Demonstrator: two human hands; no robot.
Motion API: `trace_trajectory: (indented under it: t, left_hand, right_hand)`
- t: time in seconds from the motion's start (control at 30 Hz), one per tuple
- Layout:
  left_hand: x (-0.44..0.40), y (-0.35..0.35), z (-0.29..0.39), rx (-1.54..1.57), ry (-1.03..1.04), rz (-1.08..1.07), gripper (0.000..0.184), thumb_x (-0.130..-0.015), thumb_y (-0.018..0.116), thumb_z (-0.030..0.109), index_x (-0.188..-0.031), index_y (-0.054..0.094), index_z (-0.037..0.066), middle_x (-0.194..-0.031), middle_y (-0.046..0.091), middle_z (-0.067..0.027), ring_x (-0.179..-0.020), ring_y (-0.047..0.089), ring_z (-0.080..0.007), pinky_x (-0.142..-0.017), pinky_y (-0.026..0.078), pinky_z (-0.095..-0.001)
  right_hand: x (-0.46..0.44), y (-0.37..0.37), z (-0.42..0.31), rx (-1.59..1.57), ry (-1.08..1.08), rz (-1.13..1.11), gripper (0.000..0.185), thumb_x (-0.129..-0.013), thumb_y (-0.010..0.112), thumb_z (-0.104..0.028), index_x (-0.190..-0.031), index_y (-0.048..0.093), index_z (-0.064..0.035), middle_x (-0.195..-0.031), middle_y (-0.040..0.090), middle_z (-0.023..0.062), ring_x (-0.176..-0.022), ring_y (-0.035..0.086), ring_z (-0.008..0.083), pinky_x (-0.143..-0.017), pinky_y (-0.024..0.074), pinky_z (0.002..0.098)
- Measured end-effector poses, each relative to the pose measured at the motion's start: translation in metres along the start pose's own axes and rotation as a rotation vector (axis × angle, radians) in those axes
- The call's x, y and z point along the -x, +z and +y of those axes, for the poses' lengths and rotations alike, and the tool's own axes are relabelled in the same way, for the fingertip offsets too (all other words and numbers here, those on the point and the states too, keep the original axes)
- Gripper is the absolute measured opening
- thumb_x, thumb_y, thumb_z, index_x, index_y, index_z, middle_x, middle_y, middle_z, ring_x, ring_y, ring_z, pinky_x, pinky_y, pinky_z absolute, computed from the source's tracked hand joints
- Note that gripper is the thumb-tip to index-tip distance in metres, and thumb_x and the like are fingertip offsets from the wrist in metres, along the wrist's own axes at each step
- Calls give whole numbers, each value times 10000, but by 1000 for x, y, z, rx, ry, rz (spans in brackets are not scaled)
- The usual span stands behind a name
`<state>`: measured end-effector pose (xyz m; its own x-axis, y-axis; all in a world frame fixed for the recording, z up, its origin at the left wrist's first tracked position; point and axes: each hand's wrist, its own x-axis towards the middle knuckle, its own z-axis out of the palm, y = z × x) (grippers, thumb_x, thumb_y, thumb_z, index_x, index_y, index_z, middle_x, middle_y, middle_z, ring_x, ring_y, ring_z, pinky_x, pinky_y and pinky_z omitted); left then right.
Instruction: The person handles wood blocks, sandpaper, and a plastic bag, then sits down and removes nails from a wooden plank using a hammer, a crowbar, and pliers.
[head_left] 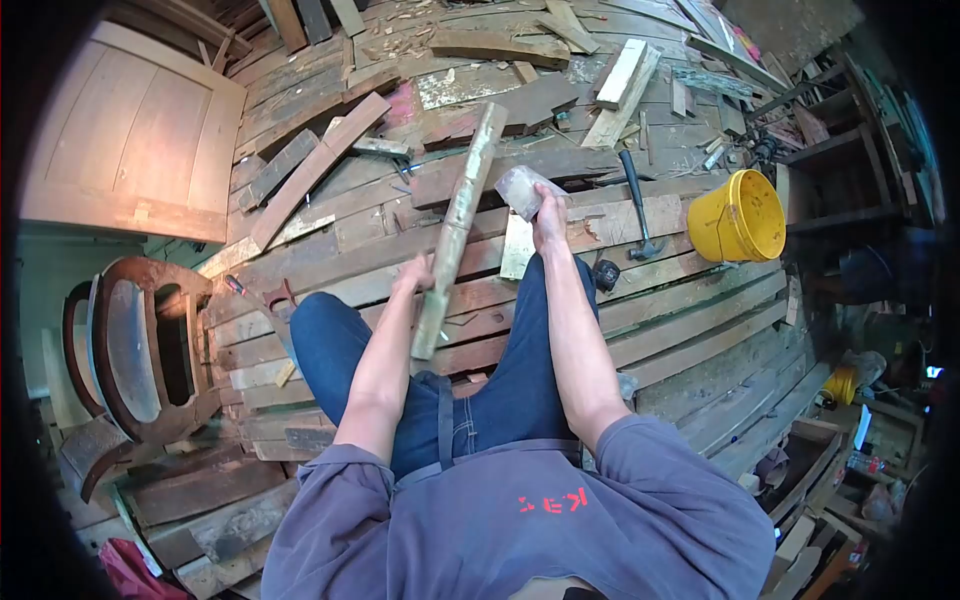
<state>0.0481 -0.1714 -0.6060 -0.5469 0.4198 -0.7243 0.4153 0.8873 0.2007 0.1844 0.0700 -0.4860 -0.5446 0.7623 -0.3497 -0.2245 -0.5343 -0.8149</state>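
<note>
A long, narrow wooden batten (461,220) with worn, flaking paint stands at a slant in front of me, its lower end between my knees. My left hand (414,274) is closed on the batten's lower half from the left side; part of the fingers is hidden behind it. My right hand (548,214) grips a pale greyish, block-like piece (521,190) with a shiny surface, whose kind I cannot make out. This piece is held just right of the batten. Below it, a short pale board (517,245) lies near my right knee.
A hammer (634,200) lies right of my right hand, beside a yellow bucket (722,220). A black tape-measure-like object (606,275) sits by my right knee. A handsaw (280,296) is by my left knee. Scrap boards (320,170) litter the slatted floor; a curved wooden chair (150,350) stands left.
</note>
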Motion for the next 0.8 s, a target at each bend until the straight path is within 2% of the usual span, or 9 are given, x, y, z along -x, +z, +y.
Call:
trace_trajectory:
  t: [0.1, 0.2, 0.33, 0.43, 0.47, 0.57, 0.6, 0.7, 0.8]
  left_hand:
    - [7, -3, 2, 107, -49, 285, 815, -708, 706, 356, -1354, 352, 7, -1360, 389, -259, -1280, 353, -413, -1017, 371, -457]
    - [37, -7, 19, 148, -105, 283, 925, -692, 715, 458, -1383, 288, 16, -1397, 326, -258, -1287, 310, -454, -1023, 349, -494]
    - [71, 17, 39, 43, -143, 202, 1085, -616, 763, 557, -1405, 220, 47, -1404, 333, -219, -1287, 346, -396, -1017, 358, -473]
    - [52, 55, 29, -55, -102, 366, 984, -633, 802, 433, -1354, 267, 30, -1357, 388, -208, -1190, 457, -389, -982, 393, -475]
    - [-4, 97, 6, -72, -85, 545, 864, -647, 810, 329, -1291, 313, 40, -1275, 472, -198, -1143, 511, -353, -936, 431, -476]
    - [19, 77, 11, -63, 2, 505, 822, -655, 801, 303, -1270, 326, 37, -1176, 549, -200, -1060, 571, -344, -877, 471, -476]
    - [25, 71, 14, -39, 8, 477, 789, -651, 801, 293, -1240, 353, 19, -1086, 592, -209, -1011, 597, -350, -842, 494, -467]
    - [37, 67, 21, -63, 39, 510, 771, -654, 797, 293, -1223, 364, 0, -1077, 596, -216, -966, 617, -351, -847, 497, -453]
    - [34, 64, 27, 81, -11, 327, 837, -618, 802, 351, -1247, 368, 8, -1202, 538, -170, -1126, 536, -298, -984, 394, -436]
  right_hand:
    - [-2, -1, 10, 53, 6, -17, 338, -866, 547, -232, -1034, 559, 61, -985, 594, 130, -889, 589, 208, -768, 488, 336]
    - [-4, -1, 13, 133, 20, -39, 368, -882, 517, -265, -1052, 574, 56, -967, 603, 113, -879, 589, 188, -787, 464, 315]
    - [-11, -6, 24, 246, 57, -63, 376, -874, 528, -262, -1106, 563, 32, -1050, 595, 118, -947, 578, 205, -825, 466, 332]
    - [-14, -8, 35, 340, 83, -71, 383, -877, 521, -273, -1103, 564, 34, -1055, 594, 118, -954, 573, 205, -827, 465, 329]
    - [-8, -7, 30, 378, 100, -97, 386, -877, 521, -273, -1103, 562, 37, -1055, 594, 119, -956, 573, 207, -828, 466, 333]
    - [-20, -17, 44, 397, 37, -111, 390, -881, 515, -274, -1095, 558, 49, -1016, 601, 125, -882, 596, 213, -740, 504, 347]
    - [-19, -19, 43, 403, 30, -122, 387, -883, 511, -274, -1090, 558, 50, -1004, 603, 126, -860, 601, 213, -714, 511, 348]
    - [-19, -22, 39, 367, 22, -120, 373, -889, 496, -273, -1077, 558, 43, -961, 608, 127, -801, 613, 212, -636, 524, 346]
    - [-22, -22, 37, 368, 65, -145, 373, -891, 488, -263, -1095, 561, 40, -974, 609, 131, -809, 613, 215, -643, 524, 348]
